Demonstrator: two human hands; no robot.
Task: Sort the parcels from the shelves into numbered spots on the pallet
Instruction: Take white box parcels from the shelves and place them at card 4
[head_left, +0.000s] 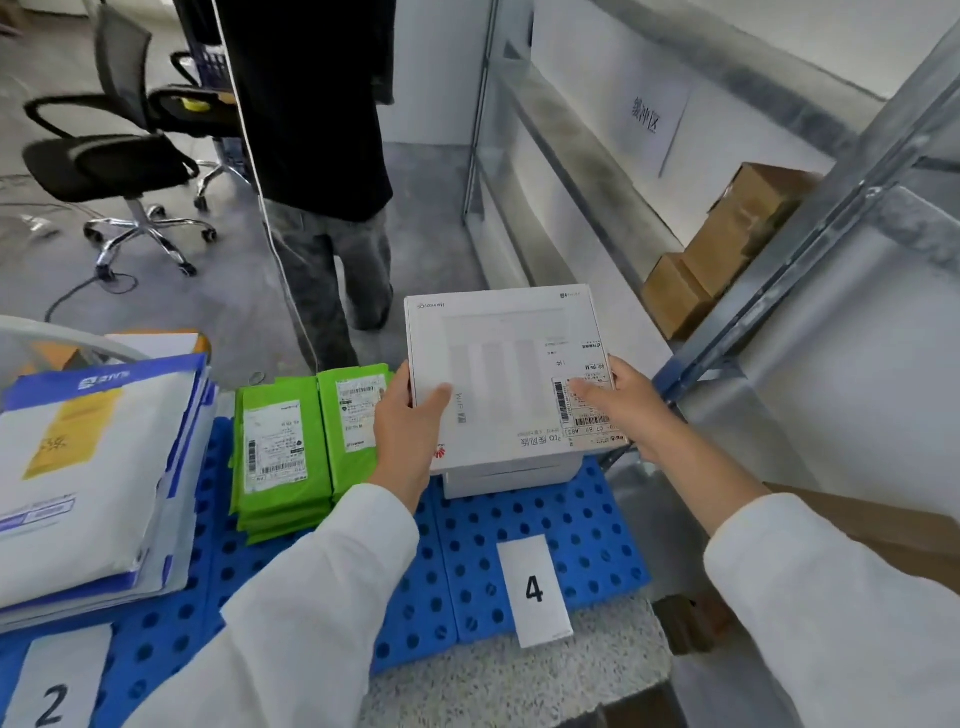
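Observation:
A flat white box (498, 364) with a shipping label is held over the far right part of the blue perforated pallet (582, 525). My left hand (408, 426) grips its left edge, thumb on top. My right hand (626, 405) grips its right edge near the barcode. Under it lies another white box (511, 480). A paper label "4" (535, 590) lies in front of that stack. Green mailer bags (291, 447) are stacked to the left. White and blue envelopes (88, 478) are piled at the far left, behind label "2" (52, 701).
A metal shelf rack (810, 244) on the right holds brown cardboard boxes (727, 244). A person in dark clothes (322, 156) stands just beyond the pallet. Office chairs (119, 156) stand at the back left. A brown carton (883, 530) sits by my right arm.

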